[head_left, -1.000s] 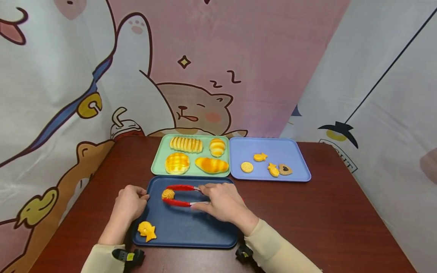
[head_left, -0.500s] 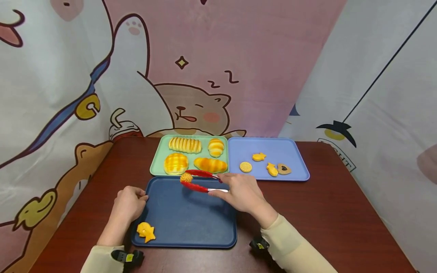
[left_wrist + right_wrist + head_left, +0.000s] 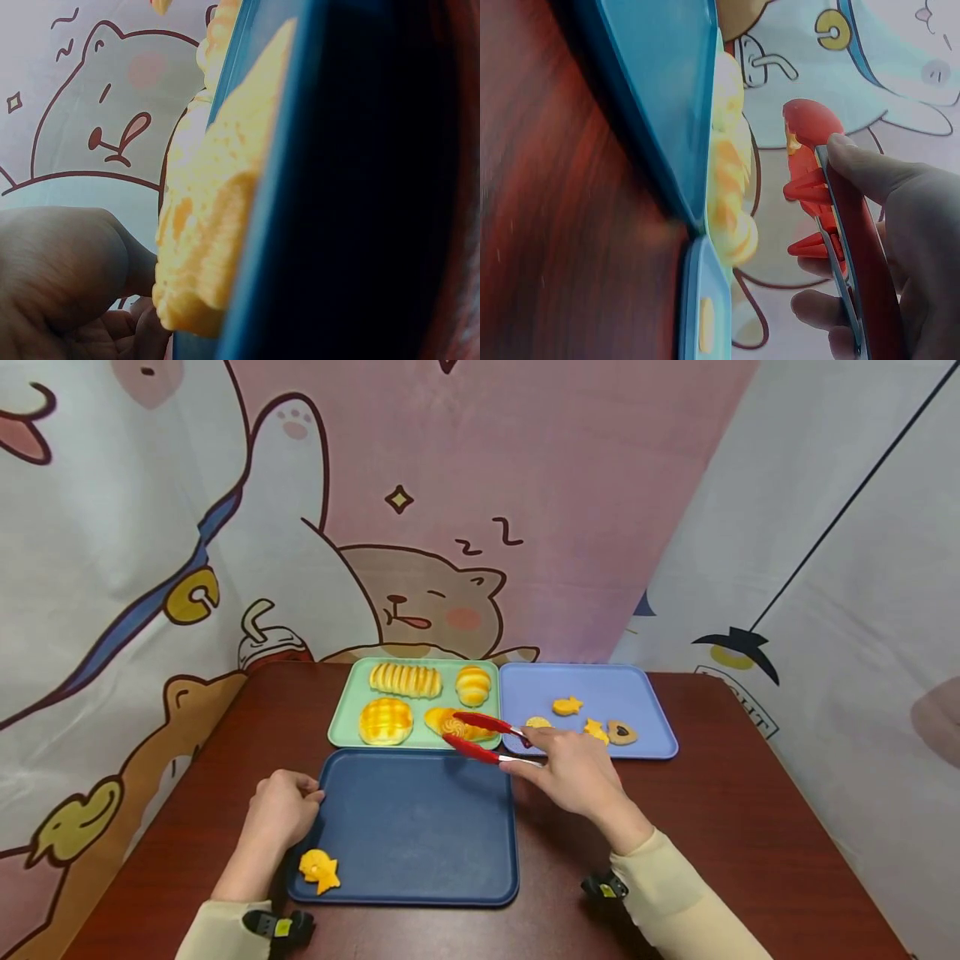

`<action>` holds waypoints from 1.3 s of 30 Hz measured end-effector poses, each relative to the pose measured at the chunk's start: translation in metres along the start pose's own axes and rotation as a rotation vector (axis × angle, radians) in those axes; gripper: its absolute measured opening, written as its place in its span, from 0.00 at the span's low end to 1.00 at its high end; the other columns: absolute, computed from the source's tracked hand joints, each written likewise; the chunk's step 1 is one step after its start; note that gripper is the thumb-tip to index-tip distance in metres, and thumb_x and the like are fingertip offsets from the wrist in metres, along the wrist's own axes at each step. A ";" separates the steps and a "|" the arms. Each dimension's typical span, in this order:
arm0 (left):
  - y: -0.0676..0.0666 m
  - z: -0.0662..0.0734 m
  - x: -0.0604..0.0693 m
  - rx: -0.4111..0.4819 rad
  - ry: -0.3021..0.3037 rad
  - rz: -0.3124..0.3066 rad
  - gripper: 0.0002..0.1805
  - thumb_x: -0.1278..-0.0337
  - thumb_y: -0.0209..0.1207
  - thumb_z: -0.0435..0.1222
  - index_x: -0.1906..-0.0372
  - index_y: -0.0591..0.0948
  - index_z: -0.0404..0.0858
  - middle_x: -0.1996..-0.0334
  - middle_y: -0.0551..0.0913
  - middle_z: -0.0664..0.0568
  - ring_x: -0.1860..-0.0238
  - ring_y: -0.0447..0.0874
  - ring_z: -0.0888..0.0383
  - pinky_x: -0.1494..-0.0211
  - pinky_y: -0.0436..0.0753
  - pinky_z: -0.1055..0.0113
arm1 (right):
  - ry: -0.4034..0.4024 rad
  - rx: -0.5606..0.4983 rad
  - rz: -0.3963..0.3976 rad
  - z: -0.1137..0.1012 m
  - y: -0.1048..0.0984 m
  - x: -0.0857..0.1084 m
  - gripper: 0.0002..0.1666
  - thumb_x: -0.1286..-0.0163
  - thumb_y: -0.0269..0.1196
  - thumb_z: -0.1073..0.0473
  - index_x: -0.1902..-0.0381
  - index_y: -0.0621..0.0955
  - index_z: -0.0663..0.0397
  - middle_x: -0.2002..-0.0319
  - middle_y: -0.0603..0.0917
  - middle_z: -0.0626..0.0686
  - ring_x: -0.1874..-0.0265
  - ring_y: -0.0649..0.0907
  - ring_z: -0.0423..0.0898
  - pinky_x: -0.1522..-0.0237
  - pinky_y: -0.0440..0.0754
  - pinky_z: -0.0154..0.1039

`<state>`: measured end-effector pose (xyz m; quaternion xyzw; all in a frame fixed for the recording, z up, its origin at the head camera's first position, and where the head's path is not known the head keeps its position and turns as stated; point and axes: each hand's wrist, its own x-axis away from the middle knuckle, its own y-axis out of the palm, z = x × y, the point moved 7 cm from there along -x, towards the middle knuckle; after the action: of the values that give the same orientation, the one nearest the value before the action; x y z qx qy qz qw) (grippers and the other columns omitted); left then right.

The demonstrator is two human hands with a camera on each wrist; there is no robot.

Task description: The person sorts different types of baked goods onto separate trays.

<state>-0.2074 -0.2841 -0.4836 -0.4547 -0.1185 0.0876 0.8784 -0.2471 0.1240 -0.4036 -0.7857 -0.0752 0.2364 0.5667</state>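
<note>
My right hand [image 3: 573, 774] grips red-tipped tongs [image 3: 480, 755]. Between the tong tips sits a round swirl cookie [image 3: 453, 725], held above the front right bread of the green tray [image 3: 345, 710]. In the right wrist view the thumb and fingers wrap the tongs [image 3: 866, 255], and the cookie is mostly hidden by the red tips. My left hand [image 3: 281, 810] holds the left rim of the dark blue tray [image 3: 420, 835]. Yellow cookies [image 3: 320, 870], one with a fish tail, lie at that tray's near left corner; the left wrist view shows them large beside the left hand [image 3: 67, 277].
Several toy breads lie on the green tray, such as a round one [image 3: 386, 721]. To its right a lavender tray [image 3: 645, 693] bears a fish cookie [image 3: 567, 705], a heart cookie [image 3: 621, 732] and others, partly behind the right hand. A printed cloth [image 3: 585, 510] hangs behind the table.
My right hand has carried the swirl cookie in the tongs up from the dark blue tray, away and to the right, over the green tray's edge. The left hand stays at the tray's rim.
</note>
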 end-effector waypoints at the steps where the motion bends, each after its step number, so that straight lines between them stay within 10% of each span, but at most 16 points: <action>1: 0.000 0.000 0.000 0.001 0.001 0.001 0.14 0.29 0.66 0.33 0.48 0.87 0.26 0.53 0.86 0.32 0.66 0.83 0.45 0.64 0.87 0.53 | 0.012 0.000 0.001 0.004 -0.002 0.001 0.43 0.37 0.70 0.25 0.35 0.86 0.48 0.51 0.91 0.50 0.78 0.76 0.40 0.79 0.72 0.36; 10: 0.000 0.000 0.000 0.004 0.016 0.004 0.13 0.30 0.67 0.33 0.49 0.88 0.26 0.55 0.87 0.33 0.67 0.83 0.46 0.65 0.86 0.54 | 0.076 0.022 0.038 0.042 -0.017 0.008 0.46 0.37 0.70 0.25 0.34 0.85 0.51 0.47 0.90 0.55 0.59 0.87 0.54 0.58 0.82 0.52; 18: 0.000 -0.001 -0.001 0.002 0.011 -0.004 0.13 0.30 0.67 0.33 0.49 0.87 0.26 0.56 0.87 0.34 0.67 0.83 0.47 0.64 0.87 0.53 | 0.145 0.010 0.023 0.073 -0.024 0.014 0.50 0.36 0.66 0.22 0.32 0.84 0.54 0.41 0.86 0.60 0.48 0.87 0.62 0.61 0.87 0.55; 30: 0.001 -0.002 0.000 0.005 0.008 -0.003 0.13 0.31 0.67 0.33 0.50 0.87 0.26 0.55 0.87 0.33 0.67 0.83 0.47 0.63 0.87 0.52 | 0.215 0.054 0.061 0.113 -0.038 0.024 0.47 0.35 0.67 0.25 0.32 0.83 0.53 0.45 0.88 0.61 0.62 0.85 0.56 0.75 0.78 0.44; 39: 0.000 -0.001 -0.001 0.005 0.011 0.005 0.13 0.31 0.67 0.32 0.50 0.87 0.26 0.54 0.87 0.32 0.67 0.83 0.47 0.64 0.87 0.53 | 0.279 0.068 0.043 0.142 -0.043 0.032 0.50 0.34 0.67 0.25 0.31 0.82 0.58 0.70 0.88 0.54 0.77 0.75 0.49 0.82 0.69 0.41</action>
<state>-0.2082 -0.2849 -0.4846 -0.4534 -0.1122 0.0873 0.8799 -0.2777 0.2728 -0.4073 -0.7927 0.0291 0.1390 0.5928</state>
